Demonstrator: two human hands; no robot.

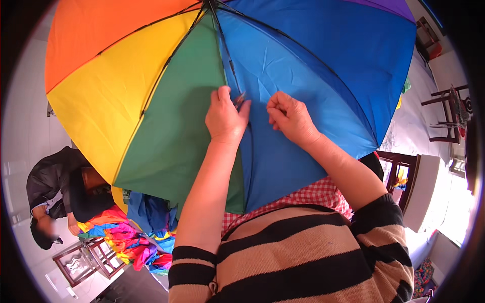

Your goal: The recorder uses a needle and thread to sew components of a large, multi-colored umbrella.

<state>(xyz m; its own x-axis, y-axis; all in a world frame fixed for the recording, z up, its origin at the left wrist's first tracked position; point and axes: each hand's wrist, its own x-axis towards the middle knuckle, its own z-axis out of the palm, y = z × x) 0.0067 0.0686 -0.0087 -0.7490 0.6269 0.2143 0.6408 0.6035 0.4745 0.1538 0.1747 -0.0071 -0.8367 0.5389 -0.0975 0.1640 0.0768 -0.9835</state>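
An opened umbrella (pixel 187 106) with orange, yellow, green, blue and purple panels spreads before me, its inner side and black ribs facing me. My left hand (pixel 227 117) is at the black rib (pixel 230 63) along the seam of the green and light blue panels. Its fingers close round the rib, where a small shiny bit shows between thumb and fingers. Just right of it, over the light blue panel (pixel 298 65), my right hand (pixel 293 117) is closed with fingertips pinched. Whatever it may hold is too small to make out.
At the left a person (pixel 60 187) in dark clothes sits beside a heap of multicoloured cloth (pixel 126 235). A dark wooden chair (pixel 447 113) stands at the far right. Red checked cloth (pixel 303 199) lies between my striped top and the umbrella's lower edge.
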